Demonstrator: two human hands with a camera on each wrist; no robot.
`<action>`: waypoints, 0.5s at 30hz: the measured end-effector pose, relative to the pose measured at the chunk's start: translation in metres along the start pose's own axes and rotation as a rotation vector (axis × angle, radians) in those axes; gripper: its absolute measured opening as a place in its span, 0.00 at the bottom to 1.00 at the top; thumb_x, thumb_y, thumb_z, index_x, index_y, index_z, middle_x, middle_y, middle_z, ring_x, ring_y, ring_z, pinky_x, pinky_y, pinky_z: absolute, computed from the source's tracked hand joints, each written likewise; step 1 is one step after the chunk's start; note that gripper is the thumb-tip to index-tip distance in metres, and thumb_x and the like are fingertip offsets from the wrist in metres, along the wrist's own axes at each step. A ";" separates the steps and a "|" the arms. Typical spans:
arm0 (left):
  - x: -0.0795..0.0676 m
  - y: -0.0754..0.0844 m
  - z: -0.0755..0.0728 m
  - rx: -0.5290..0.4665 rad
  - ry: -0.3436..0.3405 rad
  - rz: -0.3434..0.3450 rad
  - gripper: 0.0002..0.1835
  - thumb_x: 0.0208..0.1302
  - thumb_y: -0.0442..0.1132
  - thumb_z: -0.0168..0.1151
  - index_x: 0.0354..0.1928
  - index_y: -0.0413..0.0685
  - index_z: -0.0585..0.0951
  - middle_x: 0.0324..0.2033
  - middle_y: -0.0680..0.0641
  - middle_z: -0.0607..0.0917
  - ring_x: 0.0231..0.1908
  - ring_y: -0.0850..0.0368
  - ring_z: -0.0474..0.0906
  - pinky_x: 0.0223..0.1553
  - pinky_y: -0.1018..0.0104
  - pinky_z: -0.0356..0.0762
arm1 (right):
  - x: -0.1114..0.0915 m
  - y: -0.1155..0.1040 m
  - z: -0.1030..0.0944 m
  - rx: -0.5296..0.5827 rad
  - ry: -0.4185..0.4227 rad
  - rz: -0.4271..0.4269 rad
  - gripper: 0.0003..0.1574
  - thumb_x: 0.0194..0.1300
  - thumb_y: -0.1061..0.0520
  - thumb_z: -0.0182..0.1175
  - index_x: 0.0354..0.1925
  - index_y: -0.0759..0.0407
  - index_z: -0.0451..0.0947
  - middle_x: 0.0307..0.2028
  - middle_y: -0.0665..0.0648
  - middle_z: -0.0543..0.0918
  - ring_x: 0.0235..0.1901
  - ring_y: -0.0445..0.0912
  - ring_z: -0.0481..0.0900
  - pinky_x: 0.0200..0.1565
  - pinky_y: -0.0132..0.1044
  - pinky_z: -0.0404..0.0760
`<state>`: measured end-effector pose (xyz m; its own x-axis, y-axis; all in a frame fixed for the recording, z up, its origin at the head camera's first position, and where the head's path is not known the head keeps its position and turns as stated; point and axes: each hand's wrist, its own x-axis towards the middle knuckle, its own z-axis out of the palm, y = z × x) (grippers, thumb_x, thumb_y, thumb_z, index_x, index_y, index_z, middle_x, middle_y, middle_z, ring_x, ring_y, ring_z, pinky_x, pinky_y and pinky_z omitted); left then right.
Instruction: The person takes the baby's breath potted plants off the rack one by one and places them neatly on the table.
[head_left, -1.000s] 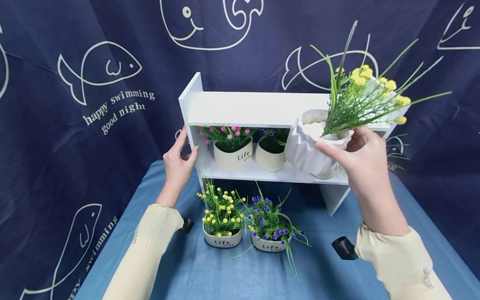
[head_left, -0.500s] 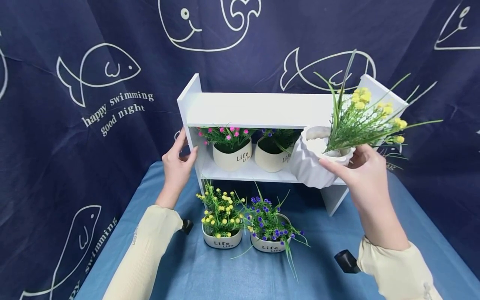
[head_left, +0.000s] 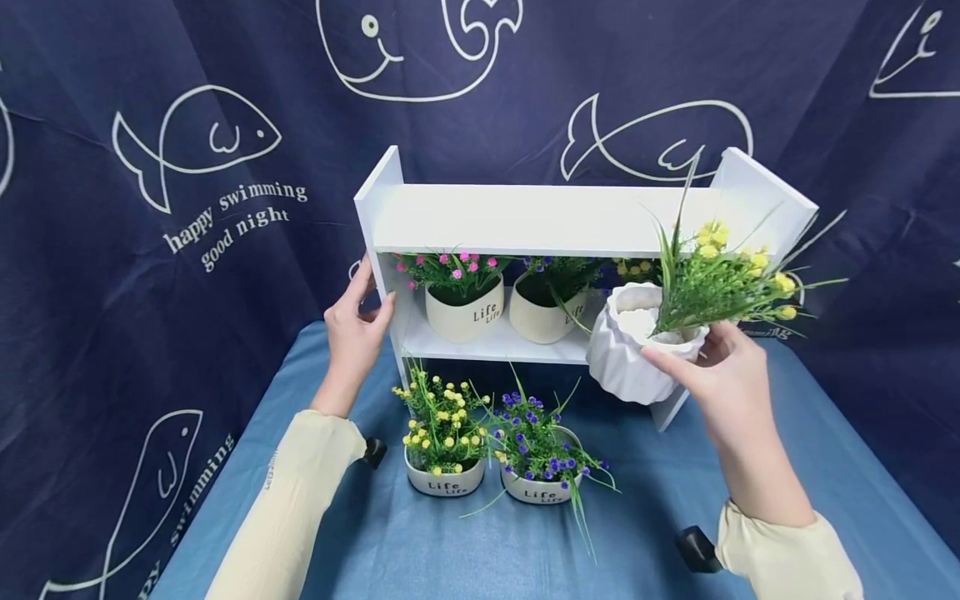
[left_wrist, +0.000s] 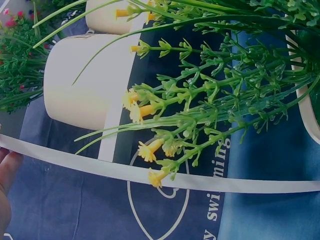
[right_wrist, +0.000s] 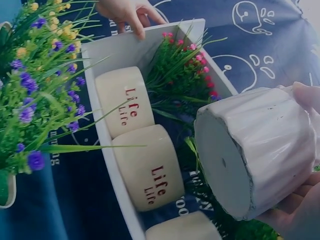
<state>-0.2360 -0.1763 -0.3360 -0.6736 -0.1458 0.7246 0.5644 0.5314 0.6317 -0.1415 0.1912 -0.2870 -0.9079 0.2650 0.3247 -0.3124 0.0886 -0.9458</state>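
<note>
My right hand (head_left: 731, 383) grips the rim of a white fluted flower pot (head_left: 633, 358) with yellow flowers and long grass blades. The pot hangs in front of the right part of a white two-tier shelf (head_left: 540, 217); its underside faces the right wrist view. My left hand (head_left: 356, 321) holds the shelf's left side panel between thumb and fingers. On the shelf's lower board stand a cream "Life" pot with pink flowers (head_left: 465, 310) and another with purple flowers (head_left: 547, 315). A further cream pot (right_wrist: 185, 227) shows partly in the right wrist view; the white pot hides it from the head view.
On the blue cloth (head_left: 420, 550) before the shelf stand an oval pot with yellow flowers (head_left: 444, 479) and an oval pot with purple flowers (head_left: 542, 490). A dark blue curtain (head_left: 225, 292) with white fish drawings hangs behind.
My right hand has lowered the white fluted pot from the top board's level to in front of the lower board, uncovering the shelf's right side panel. The left hand stays on the shelf.
</note>
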 end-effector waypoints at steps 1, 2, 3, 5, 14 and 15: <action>0.000 0.000 0.000 0.001 0.000 0.000 0.34 0.64 0.33 0.62 0.71 0.57 0.65 0.59 0.45 0.80 0.54 0.51 0.81 0.40 0.73 0.84 | -0.001 0.002 -0.001 -0.003 0.003 0.006 0.32 0.49 0.73 0.70 0.52 0.53 0.77 0.41 0.42 0.83 0.37 0.34 0.79 0.34 0.18 0.79; 0.000 0.000 0.000 -0.002 -0.001 -0.001 0.34 0.64 0.33 0.62 0.71 0.57 0.66 0.59 0.45 0.80 0.54 0.51 0.81 0.40 0.72 0.84 | -0.001 0.003 -0.002 0.001 0.004 0.014 0.32 0.49 0.73 0.70 0.52 0.54 0.77 0.40 0.42 0.83 0.36 0.34 0.79 0.34 0.18 0.79; 0.000 0.000 0.000 -0.001 0.000 -0.001 0.34 0.64 0.33 0.62 0.71 0.57 0.66 0.59 0.45 0.80 0.54 0.50 0.81 0.40 0.71 0.84 | -0.002 0.005 -0.003 0.004 0.008 0.020 0.32 0.49 0.73 0.70 0.52 0.54 0.77 0.40 0.42 0.83 0.36 0.34 0.79 0.34 0.18 0.79; 0.000 0.000 0.000 -0.003 0.003 0.000 0.34 0.64 0.32 0.63 0.71 0.56 0.66 0.60 0.45 0.80 0.54 0.50 0.81 0.40 0.67 0.85 | -0.003 0.009 -0.004 -0.004 0.012 0.030 0.32 0.49 0.73 0.70 0.51 0.53 0.77 0.40 0.42 0.83 0.36 0.34 0.79 0.34 0.18 0.79; 0.000 0.000 0.001 -0.007 0.014 -0.003 0.32 0.64 0.31 0.62 0.70 0.54 0.68 0.60 0.46 0.80 0.54 0.51 0.81 0.40 0.63 0.84 | -0.011 0.026 -0.010 -0.181 0.034 0.052 0.32 0.49 0.70 0.72 0.53 0.54 0.76 0.38 0.38 0.81 0.35 0.32 0.78 0.33 0.17 0.79; 0.000 0.000 0.001 -0.008 0.014 -0.003 0.32 0.64 0.31 0.62 0.70 0.54 0.68 0.60 0.46 0.80 0.54 0.50 0.81 0.40 0.63 0.84 | -0.011 0.028 -0.010 -0.196 0.038 0.055 0.33 0.49 0.70 0.72 0.53 0.55 0.76 0.38 0.38 0.81 0.35 0.32 0.78 0.33 0.17 0.79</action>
<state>-0.2363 -0.1755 -0.3360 -0.6686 -0.1591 0.7264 0.5661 0.5246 0.6359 -0.1370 0.2003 -0.3172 -0.9097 0.3101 0.2762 -0.1992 0.2576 -0.9455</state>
